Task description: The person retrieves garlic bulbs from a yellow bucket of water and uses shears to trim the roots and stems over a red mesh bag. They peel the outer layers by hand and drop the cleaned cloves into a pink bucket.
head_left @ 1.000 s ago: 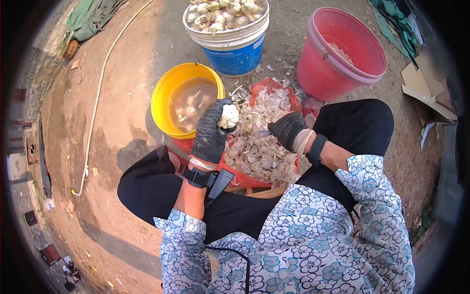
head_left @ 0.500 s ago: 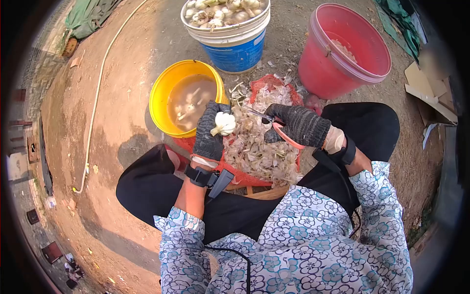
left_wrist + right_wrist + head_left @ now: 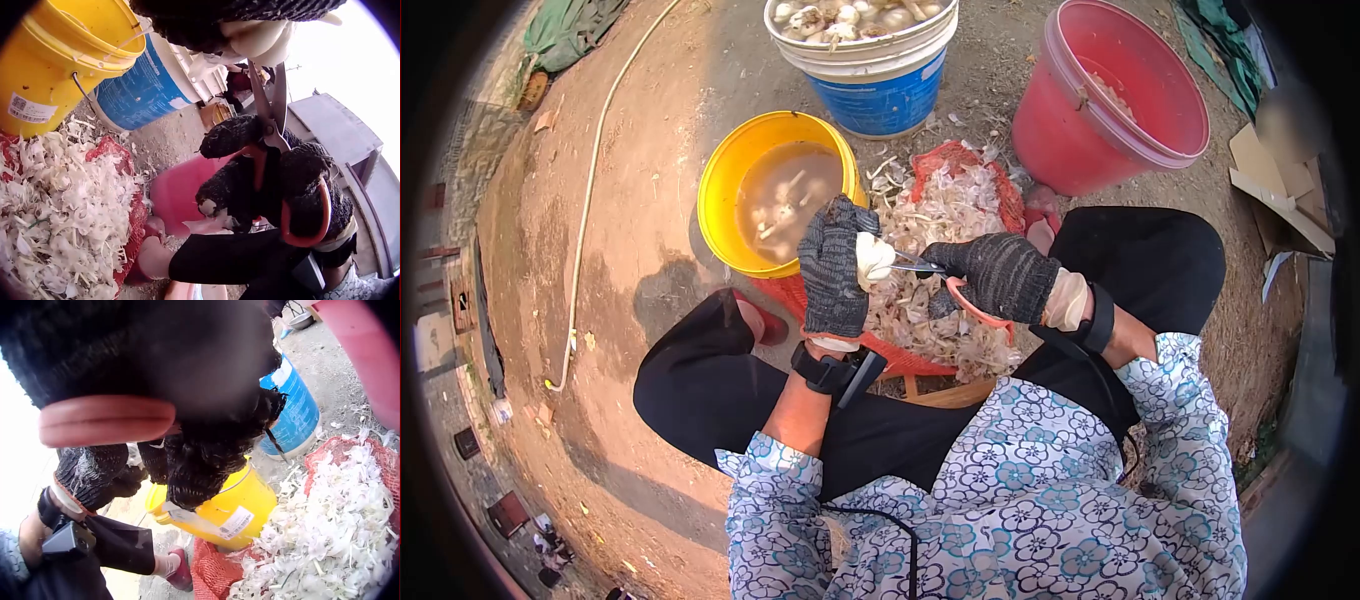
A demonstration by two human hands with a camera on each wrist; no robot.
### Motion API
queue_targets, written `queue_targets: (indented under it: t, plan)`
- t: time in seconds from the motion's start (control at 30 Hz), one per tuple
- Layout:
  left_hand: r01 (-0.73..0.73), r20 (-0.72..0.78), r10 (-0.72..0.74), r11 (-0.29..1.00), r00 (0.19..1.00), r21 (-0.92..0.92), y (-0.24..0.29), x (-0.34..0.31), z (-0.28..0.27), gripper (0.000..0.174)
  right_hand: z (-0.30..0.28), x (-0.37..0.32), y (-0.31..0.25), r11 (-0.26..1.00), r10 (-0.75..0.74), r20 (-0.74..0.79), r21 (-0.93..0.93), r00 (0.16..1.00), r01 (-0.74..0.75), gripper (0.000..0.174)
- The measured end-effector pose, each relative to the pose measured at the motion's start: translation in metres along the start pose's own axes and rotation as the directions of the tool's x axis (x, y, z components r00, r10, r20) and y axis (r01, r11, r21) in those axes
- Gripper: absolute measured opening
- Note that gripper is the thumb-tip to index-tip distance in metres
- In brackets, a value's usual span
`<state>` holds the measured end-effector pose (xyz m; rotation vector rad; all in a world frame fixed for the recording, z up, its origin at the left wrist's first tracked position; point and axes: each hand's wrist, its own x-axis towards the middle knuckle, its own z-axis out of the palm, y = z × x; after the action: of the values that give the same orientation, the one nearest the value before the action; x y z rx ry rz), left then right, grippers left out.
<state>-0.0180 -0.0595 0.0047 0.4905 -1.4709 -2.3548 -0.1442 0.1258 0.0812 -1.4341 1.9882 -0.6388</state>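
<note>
The left hand, in a dark knitted glove, grips a white garlic bulb near the yellow bucket's right side. In a matching glove, the right hand holds scissors with pink-orange handles. Their blades point left and reach the bulb's edge. Seen from the left wrist, the scissor blades are parted just below the garlic. Dark glove fingers and a handle fill much of the right wrist view, where the blades are mostly hidden.
A yellow bucket holds murky water and garlic. Behind it stands a blue-and-white bucket full of bulbs; a pink bucket is at the right. Garlic skins lie on red netting between the legs. A hose runs along the left ground.
The right hand has turned and moved left, bringing the scissors into view and then up to the bulb. The left hand has rotated the garlic while keeping its grip. The head view has shifted slightly.
</note>
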Motion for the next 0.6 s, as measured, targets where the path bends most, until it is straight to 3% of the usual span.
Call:
queue_targets:
  t: [0.13,0.2,0.27,0.3,0.33,0.37,0.4,0.43,0.47,0.5,0.53,0.57,0.6]
  plan:
    - [0.016,-0.159,-0.047,0.982,0.986,-0.188,0.023,0.000,0.025,0.014,0.005,-0.001,0.010,1.000,-0.013,-0.021,-0.010,1.000,0.013,0.023]
    - [0.289,-0.102,-0.354,0.873,0.930,-0.394,0.029,-0.006,0.027,0.017,0.009,0.000,0.019,0.999,-0.024,-0.063,-0.029,0.998,0.022,0.021]
    - [0.303,-0.157,-0.382,0.877,0.911,-0.374,0.042,-0.012,0.040,0.020,0.003,0.005,0.021,0.887,-0.365,-0.256,-0.389,0.895,0.250,0.025]
    - [0.324,-0.179,-0.463,0.801,0.868,-0.503,0.038,-0.012,0.036,0.020,-0.003,0.003,0.022,0.894,-0.214,-0.143,-0.427,0.966,0.135,0.018]
    - [0.331,-0.186,-0.545,0.709,0.818,-0.622,0.035,-0.012,0.033,0.019,-0.009,0.000,0.018,0.894,-0.215,-0.147,-0.429,0.965,0.133,0.018]
    - [0.331,-0.183,-0.543,0.710,0.819,-0.621,0.033,-0.012,0.030,0.019,-0.014,-0.004,0.015,0.918,-0.030,-0.136,-0.396,0.990,-0.026,0.015]
    - [0.265,-0.196,-0.387,0.849,0.901,-0.457,0.031,-0.011,0.027,0.017,-0.017,-0.008,0.013,0.911,0.156,-0.118,-0.367,0.981,-0.189,0.011]
    - [0.165,-0.174,-0.219,0.945,0.960,-0.282,0.028,-0.009,0.025,0.016,-0.008,-0.004,0.022,0.974,0.143,-0.170,-0.148,0.975,-0.169,0.010]
    - [0.158,-0.171,-0.212,0.945,0.962,-0.287,0.022,-0.007,0.020,0.016,0.000,0.001,0.023,0.973,0.140,-0.172,-0.157,0.975,-0.168,0.010]
    - [0.174,0.081,-0.155,0.913,0.985,-0.368,0.013,-0.004,0.013,0.015,0.009,0.006,0.022,0.969,0.155,-0.129,0.214,0.980,-0.125,0.010]
    - [0.217,0.325,-0.072,0.874,0.943,-0.434,0.009,-0.003,0.010,0.015,0.018,0.011,0.017,0.823,0.155,-0.084,0.561,0.984,-0.082,0.011]
    - [-0.139,0.199,0.076,0.936,0.977,0.325,0.007,-0.011,0.021,0.017,0.025,0.015,0.009,0.895,0.108,-0.189,0.445,0.976,-0.013,0.022]
    - [-0.307,0.220,0.272,0.339,0.937,0.889,0.003,-0.020,0.032,0.020,0.032,0.016,0.004,0.948,0.049,-0.282,0.315,0.958,0.044,0.036]
